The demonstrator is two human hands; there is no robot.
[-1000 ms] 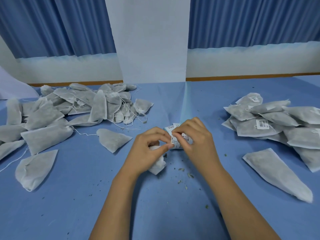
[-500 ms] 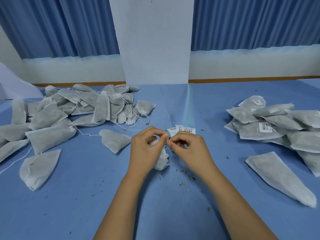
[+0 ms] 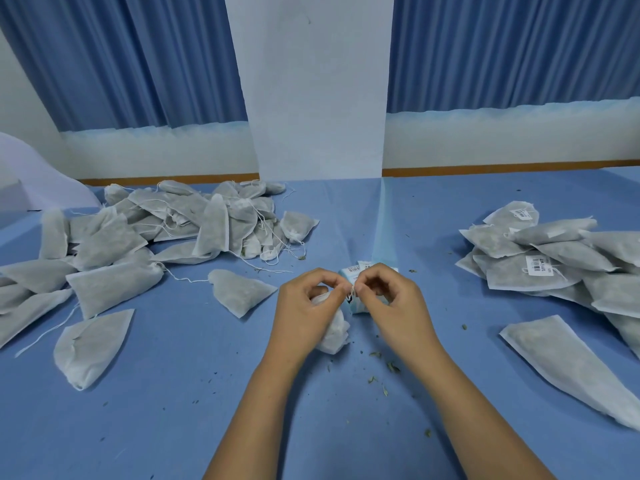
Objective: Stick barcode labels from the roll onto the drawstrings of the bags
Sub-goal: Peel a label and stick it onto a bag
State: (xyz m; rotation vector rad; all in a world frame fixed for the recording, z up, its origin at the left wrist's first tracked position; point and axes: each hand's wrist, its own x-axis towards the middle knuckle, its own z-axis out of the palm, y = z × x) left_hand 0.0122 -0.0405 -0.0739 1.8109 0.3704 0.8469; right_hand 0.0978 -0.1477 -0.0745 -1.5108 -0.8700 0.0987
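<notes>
At the table's centre my left hand (image 3: 308, 306) holds a small white drawstring bag (image 3: 334, 332) in its palm, thumb and forefinger pinching the string at the top. My right hand (image 3: 391, 299) meets it, fingertips pinching the same drawstring where a small barcode label (image 3: 351, 296) shows between the two hands. The label roll (image 3: 356, 271), pale blue backing with white barcode stickers, lies just behind and partly under my right hand.
A heap of unlabelled grey bags (image 3: 166, 226) with loose strings fills the left side, one bag (image 3: 239, 292) lying close to my left hand. Labelled bags (image 3: 540, 261) pile up at the right, with a long one (image 3: 571, 368) nearer. Green crumbs (image 3: 384, 365) dot the blue cloth (image 3: 173, 410).
My right hand has come off the label roll and met my left hand at the bag's drawstring. The bag has stayed in my left hand.
</notes>
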